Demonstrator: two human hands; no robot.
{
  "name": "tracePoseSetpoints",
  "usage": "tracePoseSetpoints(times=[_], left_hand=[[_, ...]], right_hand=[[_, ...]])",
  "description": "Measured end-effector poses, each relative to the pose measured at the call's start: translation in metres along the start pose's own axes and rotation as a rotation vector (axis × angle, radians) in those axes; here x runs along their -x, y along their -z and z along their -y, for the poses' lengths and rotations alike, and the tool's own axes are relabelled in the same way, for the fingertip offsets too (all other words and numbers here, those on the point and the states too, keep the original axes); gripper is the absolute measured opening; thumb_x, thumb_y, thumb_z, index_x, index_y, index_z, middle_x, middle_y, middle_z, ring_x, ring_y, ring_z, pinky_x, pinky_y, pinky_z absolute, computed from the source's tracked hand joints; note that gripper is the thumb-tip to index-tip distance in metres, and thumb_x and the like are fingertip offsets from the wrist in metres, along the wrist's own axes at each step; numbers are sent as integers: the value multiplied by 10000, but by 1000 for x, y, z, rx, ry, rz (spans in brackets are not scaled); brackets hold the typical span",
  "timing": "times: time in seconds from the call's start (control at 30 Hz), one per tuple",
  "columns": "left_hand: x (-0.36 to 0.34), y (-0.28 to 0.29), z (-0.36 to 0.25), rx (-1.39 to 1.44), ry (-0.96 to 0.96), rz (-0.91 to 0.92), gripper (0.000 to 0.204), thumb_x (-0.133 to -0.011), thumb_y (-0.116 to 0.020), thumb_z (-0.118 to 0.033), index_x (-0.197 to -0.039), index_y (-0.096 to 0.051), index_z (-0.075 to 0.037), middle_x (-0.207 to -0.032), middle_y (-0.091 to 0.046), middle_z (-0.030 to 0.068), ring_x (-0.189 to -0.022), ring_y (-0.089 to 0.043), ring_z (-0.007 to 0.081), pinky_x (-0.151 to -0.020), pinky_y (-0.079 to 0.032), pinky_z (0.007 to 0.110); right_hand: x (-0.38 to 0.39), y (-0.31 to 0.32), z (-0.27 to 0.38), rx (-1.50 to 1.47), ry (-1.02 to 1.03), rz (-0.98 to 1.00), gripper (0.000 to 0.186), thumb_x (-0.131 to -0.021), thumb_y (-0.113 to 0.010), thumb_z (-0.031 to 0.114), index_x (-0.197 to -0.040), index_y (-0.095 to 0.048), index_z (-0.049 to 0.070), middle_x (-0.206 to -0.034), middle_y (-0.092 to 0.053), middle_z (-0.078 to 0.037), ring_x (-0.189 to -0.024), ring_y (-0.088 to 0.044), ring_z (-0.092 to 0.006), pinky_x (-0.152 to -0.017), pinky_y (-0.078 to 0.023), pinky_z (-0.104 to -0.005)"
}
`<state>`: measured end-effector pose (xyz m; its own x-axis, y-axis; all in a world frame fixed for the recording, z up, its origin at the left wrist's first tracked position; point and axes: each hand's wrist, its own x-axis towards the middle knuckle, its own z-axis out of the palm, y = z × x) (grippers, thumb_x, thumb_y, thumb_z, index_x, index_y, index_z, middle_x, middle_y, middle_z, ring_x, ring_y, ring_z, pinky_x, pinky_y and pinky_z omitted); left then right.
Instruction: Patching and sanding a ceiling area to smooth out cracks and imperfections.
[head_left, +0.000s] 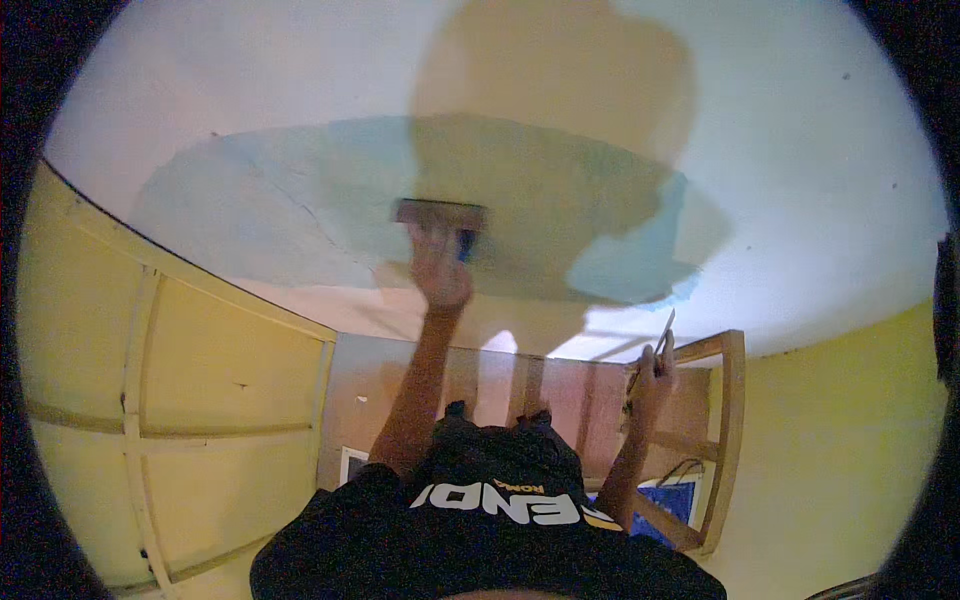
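Head view, left hand: my left hand (440, 268) is raised overhead, fingers wrapped round the blue handle of a trowel (440, 213).
Trowel: its flat dark blade lies pressed against the ceiling (800, 150), right at the middle of the grey-green wet patch (300, 200).
Patch: a wide oval on the white ceiling, its right end brighter blue; my shadow falls across its centre.
Right hand: my right hand (652, 375) is held lower, near the wooden frame (735, 440), closed round a thin scraper (662, 335) whose pale blade points up and away from me.
Hands apart: the two are well apart, left high on the ceiling, right down by the frame.
Surroundings: yellow panelled door (170, 400) to my left, yellow wall (850, 450) to my right, my black shirt (480, 540) at the lower edge.
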<state>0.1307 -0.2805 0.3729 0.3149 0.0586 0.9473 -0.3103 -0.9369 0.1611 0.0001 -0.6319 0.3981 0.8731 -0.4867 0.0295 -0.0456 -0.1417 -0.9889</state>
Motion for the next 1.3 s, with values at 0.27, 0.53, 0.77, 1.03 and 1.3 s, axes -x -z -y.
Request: tracePoseSetpoints(times=[0.27, 0.53, 0.77, 1.03, 1.3], left_hand=[[-63, 44, 53, 47, 333, -297, 475, -1008, -524, -214, -1424, -510, 15, -1498, -424, 270, -1387, -446, 390, -1091, -418, 416], [-12, 33, 85, -93, 557, -315, 483, -983, -532, -153, -1433, -503, 22, -1360, -551, 289, -1162, -656, 337, -895, -528, 383], [-17, 30, 70, 99, 510, -312, 471, -1017, -500, -209, -1442, -497, -4, -1352, -568, 274, -1139, -666, 313, -905, -523, 376], [-33, 37, 42, -96, 650, -195, 459, -1002, -502, -179, -1434, -519, -25, -1279, -637, 244, -957, -713, 294, -813, -537, 406], [-2, 22, 91, -6, 717, -201, 470, -1010, -509, -204, -1446, -509, -29, -1400, -541, 259, -1219, -617, 317, -956, -507, 408]], right_hand=[[-9, 23, -2, -1223, -217, 515, 217, -1003, -608, 279, -946, -517, 90, -622, -429, -2, -414, -369, -93, -390, -345, -256], [15, 23, 113, -1293, 309, 1046, 372, -1039, -518, 364, -810, -542, 71, -877, -582, -171, -523, -561, -152, -509, -499, -323], [42, 35, 227, -1141, 945, 1130, 454, -1029, -534, 395, -798, -707, 45, -764, -675, -218, -552, -650, -239, -485, -552, -359], [71, 38, 246, -1275, 774, 1323, 303, -934, -705, 309, -852, -660, 21, -835, -685, -211, -490, -607, -254, -438, -508, -356], [50, 23, 286, -1244, 1081, 1474, 372, -925, -697, 352, -677, -646, 80, -738, -684, -161, -529, -634, -243, -456, -535, -367]])
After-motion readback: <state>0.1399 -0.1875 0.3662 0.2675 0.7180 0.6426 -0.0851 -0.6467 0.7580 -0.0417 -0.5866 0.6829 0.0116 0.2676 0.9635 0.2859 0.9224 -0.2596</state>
